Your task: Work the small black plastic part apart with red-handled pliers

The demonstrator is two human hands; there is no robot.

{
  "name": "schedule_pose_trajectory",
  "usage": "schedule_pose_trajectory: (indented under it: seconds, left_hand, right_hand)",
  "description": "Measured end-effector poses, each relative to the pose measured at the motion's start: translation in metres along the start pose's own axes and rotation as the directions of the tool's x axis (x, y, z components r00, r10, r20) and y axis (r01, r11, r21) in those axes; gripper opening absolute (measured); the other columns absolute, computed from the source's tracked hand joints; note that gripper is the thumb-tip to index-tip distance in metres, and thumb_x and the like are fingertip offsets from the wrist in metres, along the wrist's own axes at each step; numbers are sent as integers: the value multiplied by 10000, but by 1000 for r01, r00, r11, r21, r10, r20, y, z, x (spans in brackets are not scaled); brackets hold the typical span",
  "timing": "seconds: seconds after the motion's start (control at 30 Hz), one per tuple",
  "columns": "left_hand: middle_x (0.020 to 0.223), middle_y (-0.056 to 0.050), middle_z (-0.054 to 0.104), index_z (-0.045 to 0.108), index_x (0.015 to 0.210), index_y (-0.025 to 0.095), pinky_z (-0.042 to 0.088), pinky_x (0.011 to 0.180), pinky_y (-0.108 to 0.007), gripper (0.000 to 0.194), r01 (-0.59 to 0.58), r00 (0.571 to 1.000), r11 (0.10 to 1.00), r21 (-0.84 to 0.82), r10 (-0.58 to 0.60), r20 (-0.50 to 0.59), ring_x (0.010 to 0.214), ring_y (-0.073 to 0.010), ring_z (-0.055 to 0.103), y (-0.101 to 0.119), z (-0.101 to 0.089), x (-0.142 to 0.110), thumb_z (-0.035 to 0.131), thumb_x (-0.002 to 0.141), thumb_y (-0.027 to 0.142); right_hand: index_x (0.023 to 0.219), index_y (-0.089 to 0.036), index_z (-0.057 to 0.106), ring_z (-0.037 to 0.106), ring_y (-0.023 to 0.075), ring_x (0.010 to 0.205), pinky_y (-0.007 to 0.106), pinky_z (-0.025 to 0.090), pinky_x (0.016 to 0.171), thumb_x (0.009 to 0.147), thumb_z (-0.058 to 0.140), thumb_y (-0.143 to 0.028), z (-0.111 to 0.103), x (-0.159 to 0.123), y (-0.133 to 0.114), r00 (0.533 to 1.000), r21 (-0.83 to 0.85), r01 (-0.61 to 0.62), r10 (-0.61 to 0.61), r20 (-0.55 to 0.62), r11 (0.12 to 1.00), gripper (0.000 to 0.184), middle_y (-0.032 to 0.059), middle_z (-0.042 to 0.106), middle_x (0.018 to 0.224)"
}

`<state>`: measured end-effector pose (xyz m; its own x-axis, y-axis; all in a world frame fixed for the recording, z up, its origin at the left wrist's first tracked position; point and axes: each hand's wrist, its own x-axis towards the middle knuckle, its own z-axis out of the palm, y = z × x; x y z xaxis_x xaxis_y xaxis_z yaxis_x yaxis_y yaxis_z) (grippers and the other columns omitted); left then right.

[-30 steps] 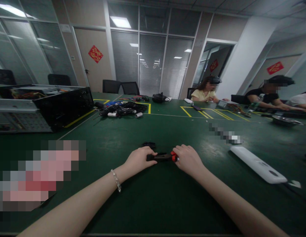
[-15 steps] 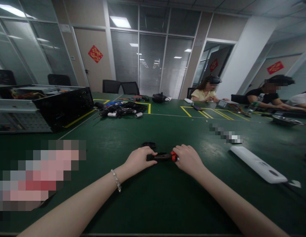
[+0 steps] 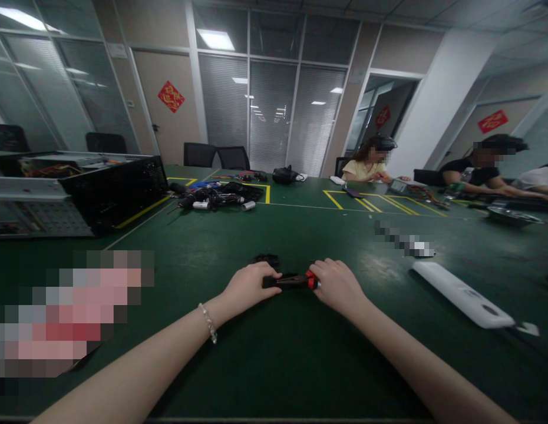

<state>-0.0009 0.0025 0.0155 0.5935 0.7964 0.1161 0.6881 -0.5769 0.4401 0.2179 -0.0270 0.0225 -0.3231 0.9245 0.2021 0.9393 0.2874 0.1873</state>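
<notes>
At the middle of the head view, my right hand (image 3: 338, 284) is closed around the red-and-black handles of a pair of pliers (image 3: 297, 281). Their dark jaws point left, toward my left hand (image 3: 248, 281). That hand, with a beaded bracelet at its wrist, pinches a small black piece (image 3: 270, 282) at the jaws' end. What the piece is, and whether the jaws grip it, I cannot make out. Just beyond my left fingers, another small black object (image 3: 267, 258) lies on the green table (image 3: 283, 359).
An opened computer case (image 3: 124, 194) stands at the left. Black cables (image 3: 221, 197) lie in a heap farther back. A white power strip (image 3: 464, 294) is on the right, near a blurred-out object (image 3: 404, 240). Several people (image 3: 366, 168) sit at the far right side.
</notes>
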Motion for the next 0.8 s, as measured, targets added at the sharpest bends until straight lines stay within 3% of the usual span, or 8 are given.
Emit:
schedule_pose_trajectory:
  seconds: [0.8]
  left_hand:
    - [1025,-11,561,570,1026,250,416,699,-277,333,-15,1000,1000,6,16,-24,856,-183,538,-2,2,2,553,729,401]
  right_hand:
    - [893,-180,580,499,184,791,300,347,686,688,498,-217,-1,-1,-1,1000,-9,-2,2,-2,1000,224,55,597,882]
